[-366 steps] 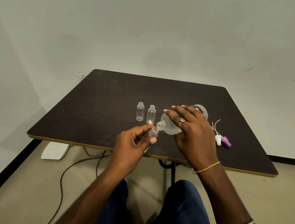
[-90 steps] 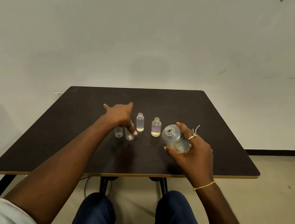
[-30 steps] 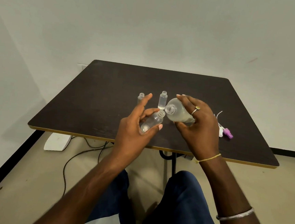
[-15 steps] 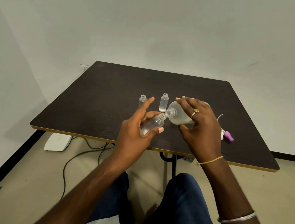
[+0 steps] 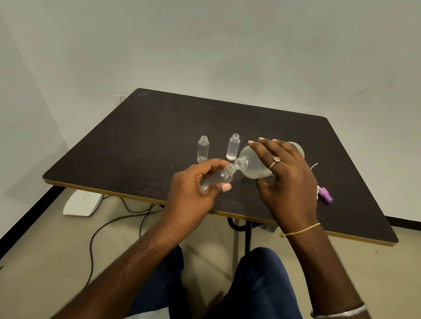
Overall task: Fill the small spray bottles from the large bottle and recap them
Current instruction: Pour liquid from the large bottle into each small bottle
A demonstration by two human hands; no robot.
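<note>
My left hand (image 5: 193, 196) grips a small clear spray bottle (image 5: 220, 177), tilted with its open neck pointing up and right. My right hand (image 5: 286, 181) holds the large frosted bottle (image 5: 252, 164) tipped on its side, its open mouth touching the small bottle's neck. Two more small uncapped bottles stand upright on the dark table (image 5: 155, 134): one (image 5: 202, 149) at the left and one (image 5: 233, 150) just behind the large bottle's mouth, with a little liquid at its bottom.
Spray caps lie to the right of my right hand: a purple one (image 5: 326, 196) and a white one with a thin tube (image 5: 314, 166). The table's near edge (image 5: 250, 217) runs under my wrists. Cables and a white object (image 5: 82, 202) lie on the floor.
The large bottle has tipped further down so its mouth meets the small bottle's neck. Both hands have stayed near the table's front.
</note>
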